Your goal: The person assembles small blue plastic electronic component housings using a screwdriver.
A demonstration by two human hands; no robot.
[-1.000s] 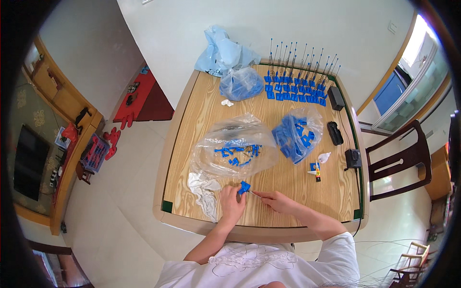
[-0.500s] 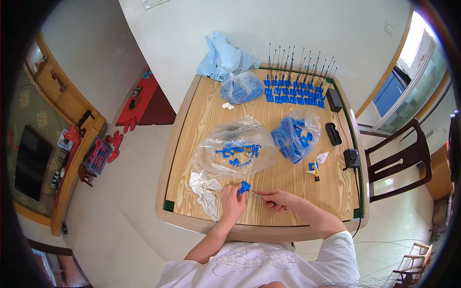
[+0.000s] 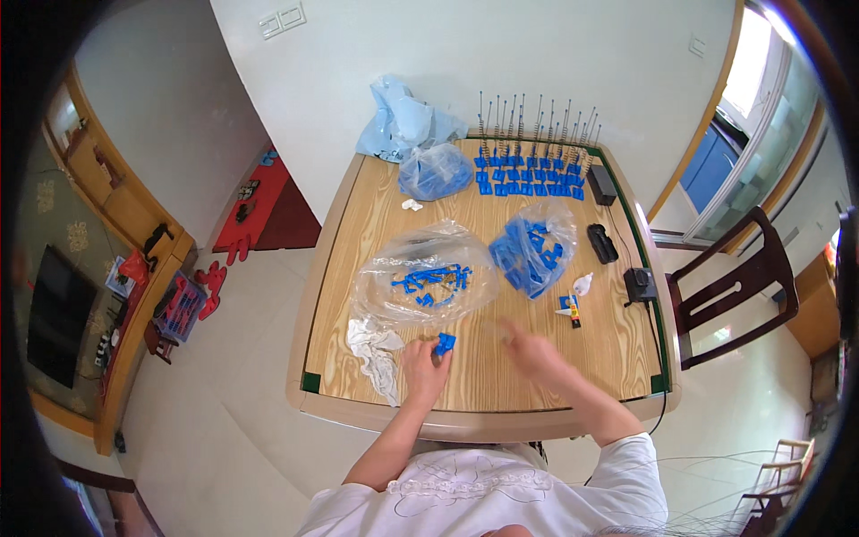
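Note:
Between the fingertips of my left hand [image 3: 426, 372] is a small blue plastic piece [image 3: 445, 344], held just above the table's near side. My right hand [image 3: 530, 355] is off to the right of it, smeared by motion; whether its fingers hold anything does not show. A crumpled white cloth [image 3: 373, 351] lies beside my left hand. Beyond both hands, an opened clear plastic bag [image 3: 376, 302] bears slender blue parts [image 3: 432, 282] and some brass-coloured bits. To its right stands another clear bag [image 3: 534, 285] filled with blue plastic pieces.
A small tube [image 3: 574, 315] and a white teardrop-shaped bottle [image 3: 582, 285] lie right of my hands. Rows of blue blocks [image 3: 528, 177] with upright springs and rods stand at the back. Black devices [image 3: 602, 243] and a cable line the right edge. A dark wooden chair [image 3: 729, 286] stands beyond.
My right hand has moved away from the blue piece, farther forward and to the right; the thin rod it held against the piece is no longer visible. My left hand still holds the piece.

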